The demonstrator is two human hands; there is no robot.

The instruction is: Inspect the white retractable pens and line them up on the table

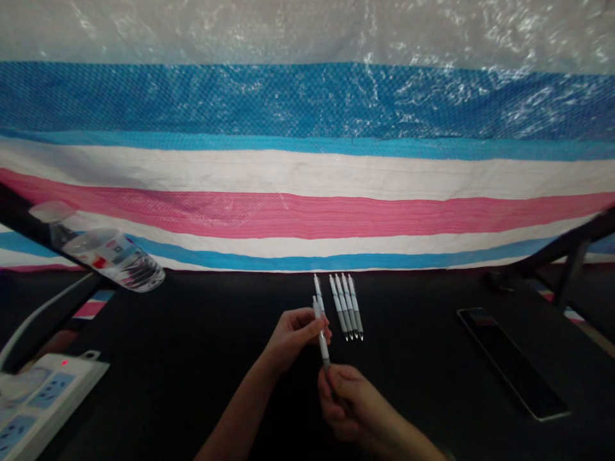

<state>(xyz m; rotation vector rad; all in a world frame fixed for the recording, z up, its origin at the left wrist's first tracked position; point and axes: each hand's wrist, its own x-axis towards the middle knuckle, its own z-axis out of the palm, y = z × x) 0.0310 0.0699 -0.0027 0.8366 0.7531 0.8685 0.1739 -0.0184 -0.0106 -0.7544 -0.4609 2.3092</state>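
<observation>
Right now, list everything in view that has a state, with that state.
White plastic pen: gripped by left hand and right hand, tip hidden.
Four white-and-grey pens: lying side by side, untouched.
Lone white pen: lying apart, partly hidden.
Black rectangular phone: flat, screen dark.
White plastic power strip: red light lit.
Clear plastic bottle: holding liquid, cap unclear.
Striped plastic sheet: hanging, creased.

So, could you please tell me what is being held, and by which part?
A click pen: left hand pinches its white barrel; right hand grips its grey lower end.
</observation>
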